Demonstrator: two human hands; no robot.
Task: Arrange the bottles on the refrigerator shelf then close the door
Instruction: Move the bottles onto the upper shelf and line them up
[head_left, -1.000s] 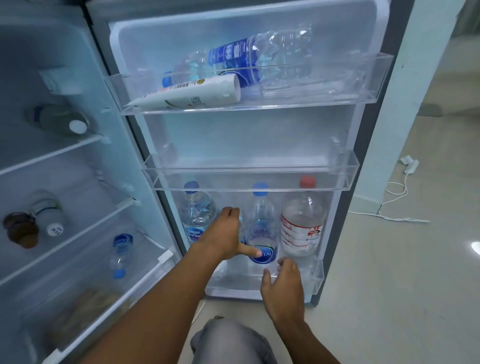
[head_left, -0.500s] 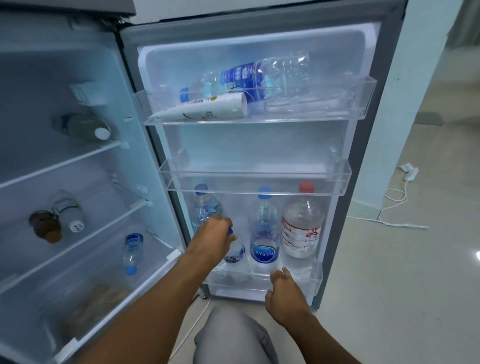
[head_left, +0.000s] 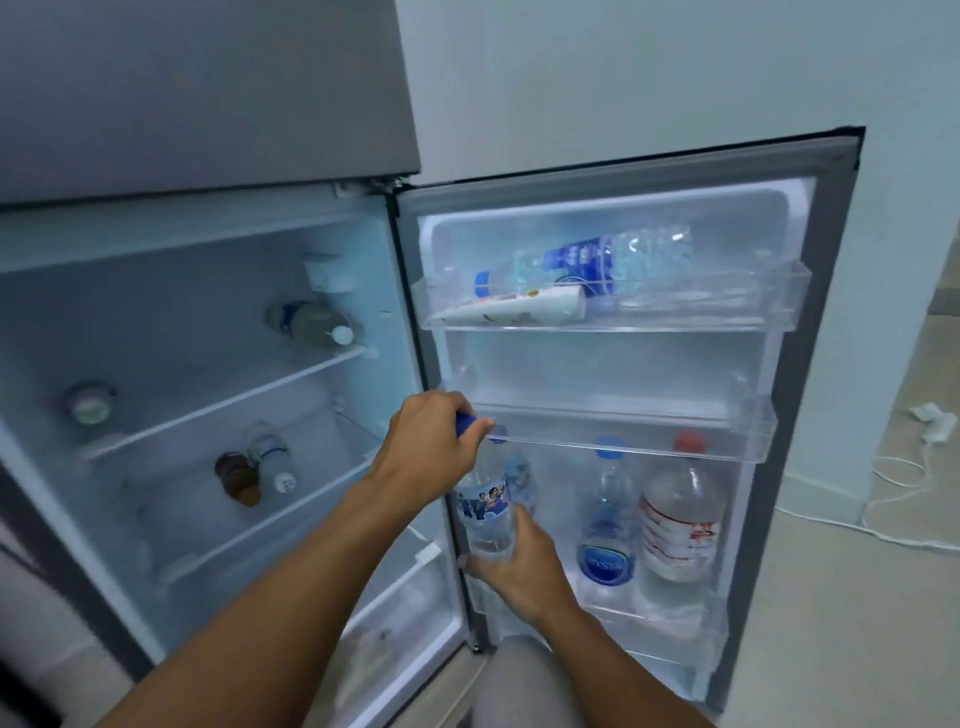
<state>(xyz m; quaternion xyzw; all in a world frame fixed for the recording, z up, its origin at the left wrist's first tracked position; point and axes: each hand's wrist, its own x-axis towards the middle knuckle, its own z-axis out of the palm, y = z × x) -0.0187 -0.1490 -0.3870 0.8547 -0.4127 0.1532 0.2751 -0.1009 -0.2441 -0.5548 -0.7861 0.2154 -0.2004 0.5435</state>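
I hold a small blue-capped water bottle (head_left: 485, 512) upright in front of the open fridge door (head_left: 810, 364). My left hand (head_left: 431, 447) grips its cap and neck; my right hand (head_left: 514, 569) cups its base. Behind it stands another blue-capped bottle (head_left: 522, 478), mostly hidden. On the bottom door shelf (head_left: 670, 623) stand a Crystal bottle (head_left: 607, 530) and a red-capped bottle (head_left: 680, 519). The top door shelf (head_left: 753, 312) holds a large bottle lying down (head_left: 597, 260) and a white tube (head_left: 524, 309).
The middle door shelf (head_left: 675, 441) holds nothing. Inside the fridge, bottles lie on the upper shelf (head_left: 311, 325) and a brown jar (head_left: 238, 478) with a small bottle (head_left: 272, 462) sit lower. A white cable (head_left: 893, 499) runs on the floor at right. My knee (head_left: 519, 686) is below.
My left hand has lifted the small bottle up out of the bottom door shelf, and my right hand has risen from the shelf rim to take its base. The view tilted upward.
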